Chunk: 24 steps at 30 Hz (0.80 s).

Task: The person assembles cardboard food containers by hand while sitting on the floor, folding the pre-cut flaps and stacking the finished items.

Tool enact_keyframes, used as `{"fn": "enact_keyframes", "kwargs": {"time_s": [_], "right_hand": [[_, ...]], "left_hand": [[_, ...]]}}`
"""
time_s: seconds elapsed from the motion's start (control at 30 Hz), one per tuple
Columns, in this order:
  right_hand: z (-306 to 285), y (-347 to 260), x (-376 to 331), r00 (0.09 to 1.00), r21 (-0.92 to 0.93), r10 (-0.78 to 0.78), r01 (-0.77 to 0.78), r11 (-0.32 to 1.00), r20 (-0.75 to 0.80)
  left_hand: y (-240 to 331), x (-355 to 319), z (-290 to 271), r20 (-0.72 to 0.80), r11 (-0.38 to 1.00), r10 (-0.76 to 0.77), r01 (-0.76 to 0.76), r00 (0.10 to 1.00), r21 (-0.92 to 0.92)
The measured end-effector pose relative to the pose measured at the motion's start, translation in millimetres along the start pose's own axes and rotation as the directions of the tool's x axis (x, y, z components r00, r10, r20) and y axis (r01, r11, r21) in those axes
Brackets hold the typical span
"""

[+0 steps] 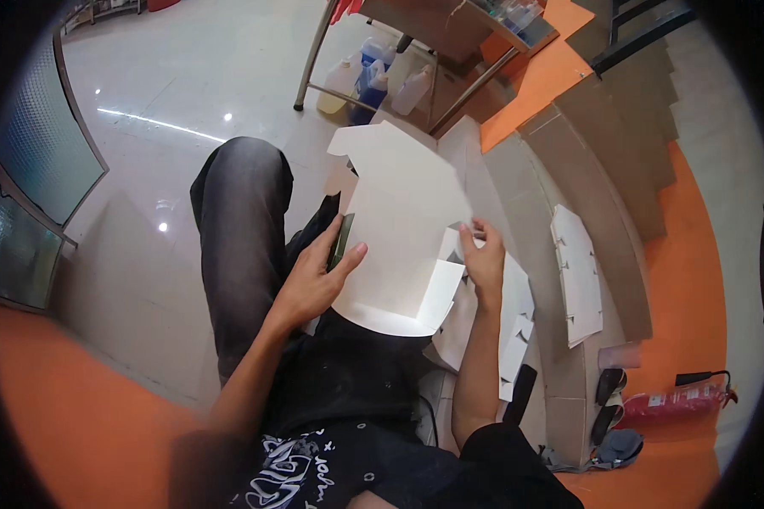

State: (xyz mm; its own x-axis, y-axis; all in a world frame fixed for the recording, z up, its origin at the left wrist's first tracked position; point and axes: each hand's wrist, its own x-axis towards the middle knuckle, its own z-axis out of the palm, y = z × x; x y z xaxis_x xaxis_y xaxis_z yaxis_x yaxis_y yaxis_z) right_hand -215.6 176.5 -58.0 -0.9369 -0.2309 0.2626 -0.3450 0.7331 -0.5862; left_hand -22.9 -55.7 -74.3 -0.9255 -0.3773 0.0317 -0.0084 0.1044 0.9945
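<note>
A white cardboard box blank point(403, 191), partly folded, rests over my lap with its plain inner face up. Its near edge curves, and side walls stand up at the left and right near corners. My left hand point(310, 284) grips the dark green-edged left wall, thumb on the inside. On the right edge, my right hand point(484, 259) pinches a small flap between thumb and fingers. Beneath my right forearm lies another slotted white cardboard blank point(518, 327), partly hidden by the arm and the box.
More white cardboard blanks point(578, 276) lie on the stair step at right. Beyond them are a red fire extinguisher point(675, 405) and a grey cap point(621, 448). Plastic jugs point(369, 89) stand under a metal-legged table point(433, 25) ahead. Glass-panelled doors point(47, 161) stand at left.
</note>
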Motion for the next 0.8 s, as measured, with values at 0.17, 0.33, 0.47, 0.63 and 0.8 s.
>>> {"fn": "enact_keyframes", "kwargs": {"time_s": [0.17, 0.33, 0.47, 0.63, 0.8], "right_hand": [[-10, -14, 0, 0.968, 0.245, 0.141, -0.191, 0.951, 0.207], [-21, -3, 5, 0.966, 0.396, 0.069, -0.166, 0.903, 0.249], [-21, -12, 1, 0.994, 0.36, 0.001, -0.039, 0.932, 0.105], [-38, -86, -20, 0.983, 0.374, -0.183, 0.166, 0.912, 0.01], [-38, -107, -44, 0.965, 0.215, -0.263, 0.261, 0.941, -0.02]], "left_hand": [[18, -1, -10, -0.116, 0.999, -0.022, 0.025, 0.993, 0.021], [33, -15, -13, -0.425, 0.898, 0.384, -0.224, 0.82, 0.379], [64, -56, 14, -0.206, 0.677, 0.664, -0.461, 0.718, 0.573], [63, -43, 79, 0.229, 0.832, 0.288, -0.362, 0.93, 0.42], [26, -34, 85, 0.122, 0.974, 0.168, -0.184, 0.978, 0.135]]}}
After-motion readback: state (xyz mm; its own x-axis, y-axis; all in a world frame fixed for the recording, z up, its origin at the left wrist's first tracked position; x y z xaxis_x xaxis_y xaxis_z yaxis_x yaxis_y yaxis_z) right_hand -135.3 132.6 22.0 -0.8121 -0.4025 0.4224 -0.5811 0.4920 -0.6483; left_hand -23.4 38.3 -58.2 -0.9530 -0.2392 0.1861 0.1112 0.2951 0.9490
